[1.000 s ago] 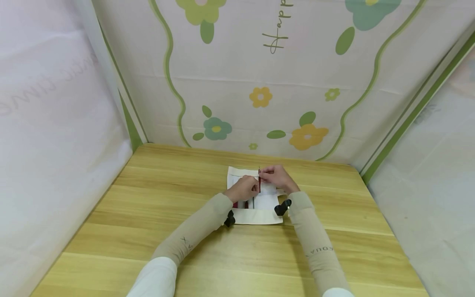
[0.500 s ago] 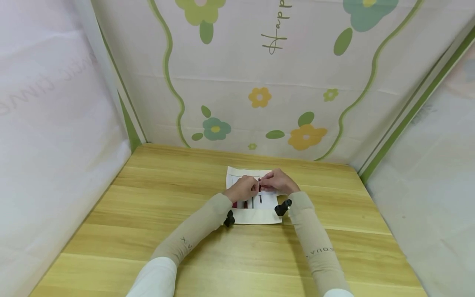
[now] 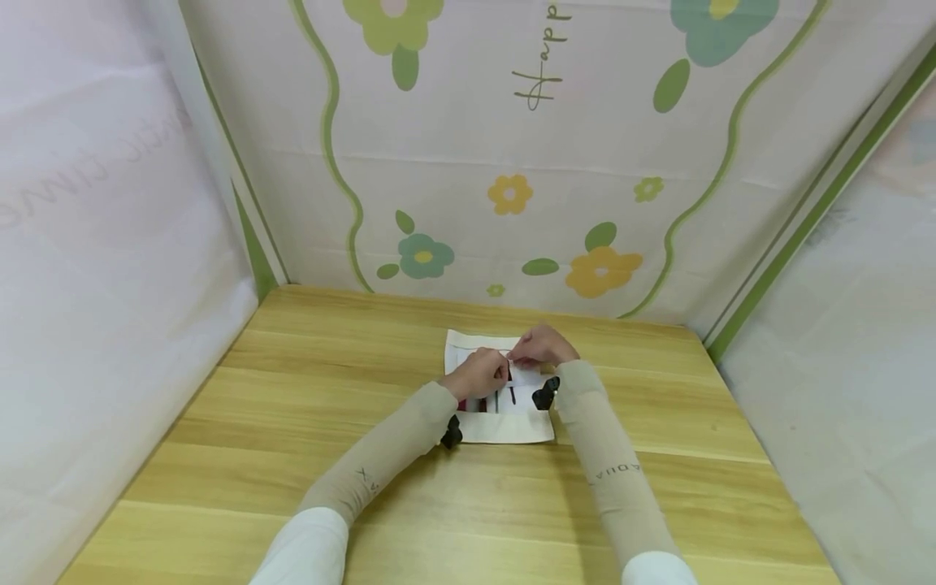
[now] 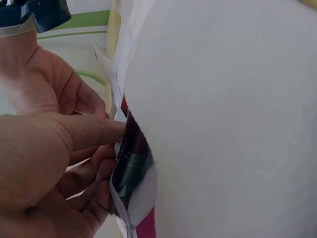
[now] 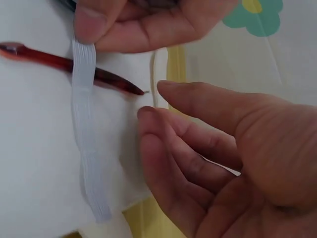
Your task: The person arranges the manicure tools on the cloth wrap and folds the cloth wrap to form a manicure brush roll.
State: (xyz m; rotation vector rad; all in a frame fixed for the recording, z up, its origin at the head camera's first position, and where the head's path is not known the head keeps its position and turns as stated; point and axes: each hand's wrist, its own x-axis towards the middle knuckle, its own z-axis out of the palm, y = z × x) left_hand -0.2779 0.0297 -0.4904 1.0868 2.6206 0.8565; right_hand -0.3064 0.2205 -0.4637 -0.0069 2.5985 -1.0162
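A cream cloth pouch lies unfolded on the table. My left hand pinches the white elastic band between thumb and finger, as the right wrist view shows. Under that band runs a dark red pen-like stick, its thin metal tip towards the pouch's far edge. My right hand is just beyond the tip, thumb and fingers apart with nothing between them. In the left wrist view a dark brush with short bristles sits behind the elastic, beside my left fingers; cloth hides part of it.
The wooden table surrounds the pouch on all sides. Behind it hangs a flower-printed cloth wall, with pale cloth sides at left and right. A black wrist camera on the right arm overhangs the pouch.
The red stick has moved towards me, under the elastic band. My right hand has let go of it and shifted slightly left. My left hand has hardly moved.
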